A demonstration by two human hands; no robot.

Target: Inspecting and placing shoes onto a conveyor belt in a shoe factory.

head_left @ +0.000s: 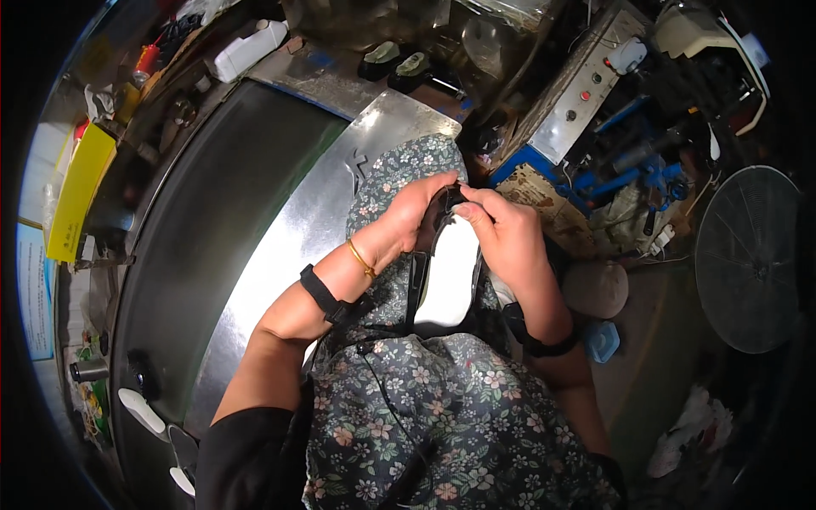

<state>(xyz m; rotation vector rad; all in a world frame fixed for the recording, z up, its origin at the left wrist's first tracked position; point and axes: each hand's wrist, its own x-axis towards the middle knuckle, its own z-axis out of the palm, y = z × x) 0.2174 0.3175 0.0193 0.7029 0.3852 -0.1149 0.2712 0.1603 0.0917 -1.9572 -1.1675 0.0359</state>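
Note:
A dark, glossy shoe upper (444, 206) with a white, sole-shaped bottom (448, 280) rests over my lap, its toe end pointing away from me. Its left edge is gripped by my left hand (415, 212), fingers closed around the far end. On the other side, my right hand (503, 228) pinches the same end, thumb pressed on the dark material beside the white part. Both sets of fingertips nearly meet there. A floral cloth (416, 161) lies beneath the hands, and a floral apron (459, 408) covers my lap.
To the left runs a dark conveyor belt (221, 187) edged by a shiny metal plate (280, 221). White soles (142, 410) lie at its near end. Two dark shoe-shaped pieces (382, 58) stand beyond. At right are a control box (586, 93), a round fan guard (752, 259) and a blue container (602, 342).

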